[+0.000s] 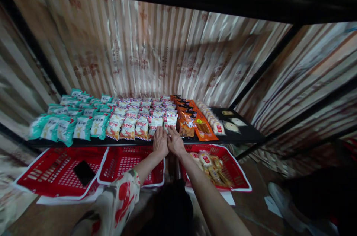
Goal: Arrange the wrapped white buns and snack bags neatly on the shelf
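My left hand (161,142) lies against the front of a white and orange snack bag (154,121), its fingers stretched out. Right beside it, my right hand (175,141) touches the lower front of the neighbouring snack bag (170,119). Its fingers reach forward over the wrapper, and some fingertips are hard to make out. Both bags stand at the front of several packed rows with striped edges, on a black shelf (156,143). Orange snack packets (186,122) adjoin the rows on the right. Teal and white snack bags (83,127) fill the left part.
Below the shelf sit a red basket (60,165) holding a dark phone (84,173), a middle red basket (122,163), and a right red basket (237,176) with packaged food. Round white packs (219,128) line the shelf's right. Another person's shoe (281,202) is at lower right.
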Available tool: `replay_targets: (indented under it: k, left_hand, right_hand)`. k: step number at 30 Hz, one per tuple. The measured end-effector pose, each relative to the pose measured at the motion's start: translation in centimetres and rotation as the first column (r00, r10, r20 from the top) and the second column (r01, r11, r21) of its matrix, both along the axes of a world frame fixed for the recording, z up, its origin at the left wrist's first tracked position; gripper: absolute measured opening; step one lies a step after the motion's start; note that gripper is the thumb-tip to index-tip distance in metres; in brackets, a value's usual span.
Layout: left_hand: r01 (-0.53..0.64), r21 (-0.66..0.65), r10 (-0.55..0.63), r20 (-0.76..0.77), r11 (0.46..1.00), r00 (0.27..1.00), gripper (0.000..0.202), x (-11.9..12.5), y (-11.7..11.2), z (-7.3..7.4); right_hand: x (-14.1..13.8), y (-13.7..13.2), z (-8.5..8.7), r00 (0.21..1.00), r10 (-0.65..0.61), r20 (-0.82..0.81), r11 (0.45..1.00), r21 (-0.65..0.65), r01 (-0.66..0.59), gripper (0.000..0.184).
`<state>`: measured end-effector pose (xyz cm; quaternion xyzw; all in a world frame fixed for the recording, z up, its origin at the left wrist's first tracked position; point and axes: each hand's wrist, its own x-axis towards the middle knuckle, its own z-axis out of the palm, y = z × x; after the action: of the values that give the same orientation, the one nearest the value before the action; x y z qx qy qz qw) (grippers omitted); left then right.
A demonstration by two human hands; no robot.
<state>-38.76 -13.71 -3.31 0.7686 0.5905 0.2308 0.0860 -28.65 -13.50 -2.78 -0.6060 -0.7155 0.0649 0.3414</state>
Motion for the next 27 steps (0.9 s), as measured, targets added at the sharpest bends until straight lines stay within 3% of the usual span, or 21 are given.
replay_targets:
  k: [5, 11, 16, 21, 27]
  left_hand:
    - [-0.003, -0.064, 0.002, -0.018, 0.998, 1.0, 0.048, -2.9, -0.8, 0.8]
    - [0.13, -0.144, -0.141, -0.066, 0.981, 0.988, 0.062, -6.3, -1.1, 0.9]
    - [0.199, -0.183, -0.218, -0.09, 0.963, 0.972, 0.07, -9.7, -2.1, 1.2]
    - [0.172, -0.21, -0.197, -0.105, 0.962, 0.975, 0.072, -14.2, -3.4, 1.8]
    - [0.046, -0.195, -0.064, -0.09, 0.98, 0.994, 0.067, -20.4, -4.4, 1.9]
  right_hand:
    - [-2.4, -2.7, -0.2, 1.0, -0.002, 0.001, 1.0, 0.002, 0.002, 0.052]
    - [-4.3, -5.8, -2.0, 0.998, -0.026, -0.053, 0.999, -0.028, 0.025, 0.053]
    - [-6.2, -7.9, -2.1, 0.996, -0.039, -0.076, 0.999, -0.015, 0.038, 0.05]
    - [-9.4, -9.0, -1.7, 0.993, -0.038, -0.11, 0.999, -0.005, 0.038, 0.046]
    - [-14.6, -8.2, -1.5, 0.986, -0.033, -0.165, 0.999, 0.027, 0.038, 0.042]
